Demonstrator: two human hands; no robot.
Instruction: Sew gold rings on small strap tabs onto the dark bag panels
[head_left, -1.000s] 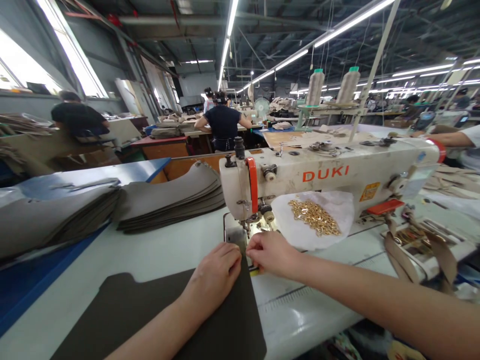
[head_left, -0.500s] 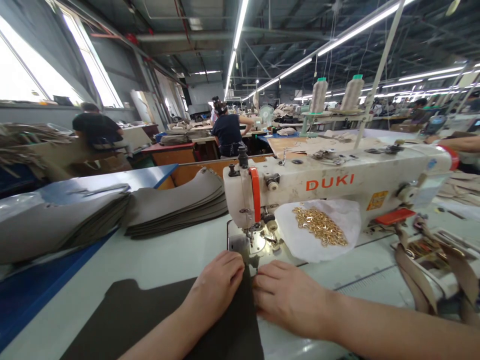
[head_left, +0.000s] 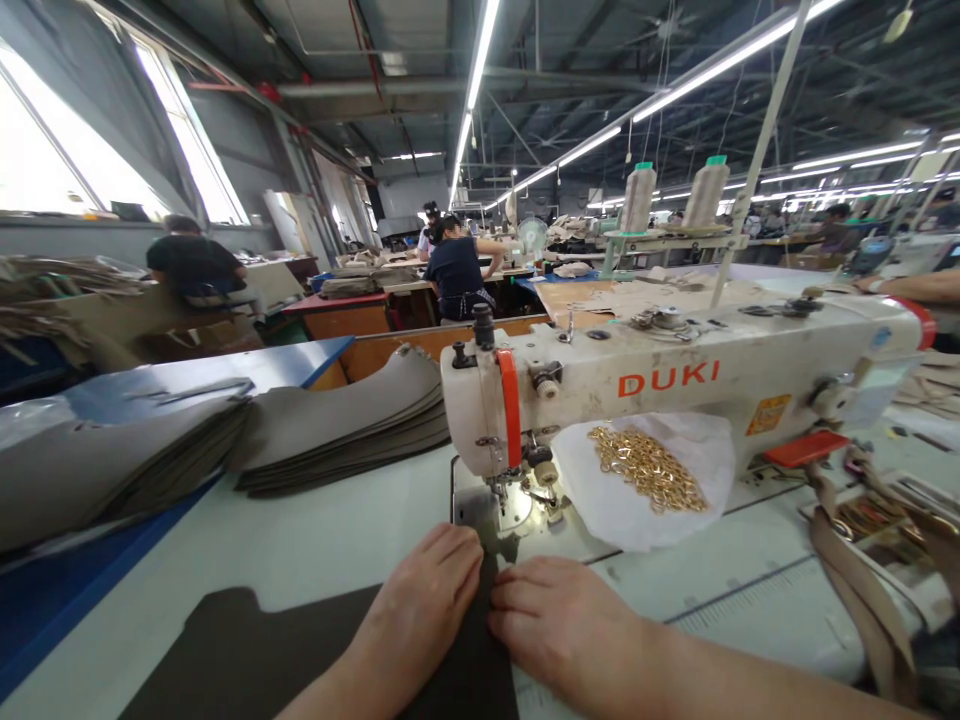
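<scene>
A dark grey-brown fabric panel (head_left: 277, 655) lies flat on the pale sewing table, its far narrow end close to the needle area of a white sewing machine (head_left: 585, 375). My left hand (head_left: 429, 598) is closed on the panel near that end, fingertips pressed together. Just to its right, my right hand (head_left: 559, 615) has curled fingers at the panel's right edge, also closed on it. The fingertips of both hands are partly hidden. Beyond them is the presser foot (head_left: 504, 490), in front of the lit metal plate.
White paper with a pile of gold-coloured rings (head_left: 649, 470) lies against the machine. Stacked grey panels (head_left: 345, 425) stand at the left, with another stack (head_left: 127, 460) beside them. Straps (head_left: 862, 590) hang over a parts tray at the right. Co-workers are farther back.
My right hand has come slightly left, closer to my left hand at the panel's edge. The camera view has shifted a little. A person in the background has turned.
</scene>
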